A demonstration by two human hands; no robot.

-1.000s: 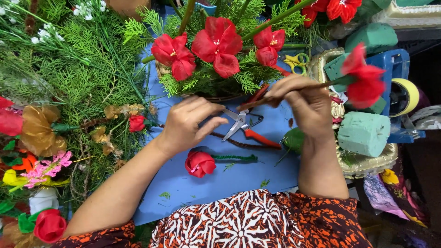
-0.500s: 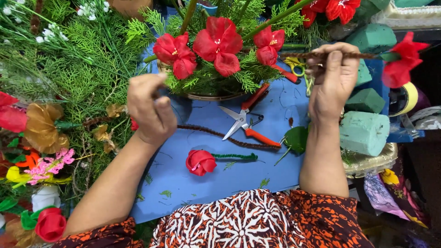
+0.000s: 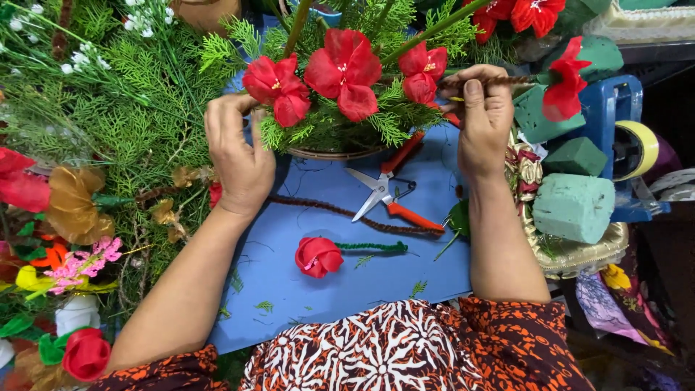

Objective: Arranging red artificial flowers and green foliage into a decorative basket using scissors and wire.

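At the centre top of the frame we work on a shallow basket [image 3: 334,153], only its front rim showing under a mound of green fern sprigs and three red fabric flowers [image 3: 343,71]. Our right hand [image 3: 483,116], upper right, is closed with thumb and fingers pinching a brown wrapped stem [image 3: 499,81] that carries a red flower [image 3: 565,90] pointing right, held beside the arrangement. Our left hand [image 3: 239,156], left of the basket, is loosely curled at the edge of the greenery; we cannot tell whether it grips anything. On the blue bench [image 3: 340,282] below lie orange-handled snips [image 3: 387,190], a long brown stem [image 3: 347,213] and a red rosebud on a green stem [image 3: 318,255]. At right, a gold-rimmed tray [image 3: 579,253] holds a block of green floral foam [image 3: 575,206]; more foam blocks sit above it, one partly behind the held flower. The left side is a tangle of foliage and loose flowers, hard to separate. The flowers at the top edge are cut off.
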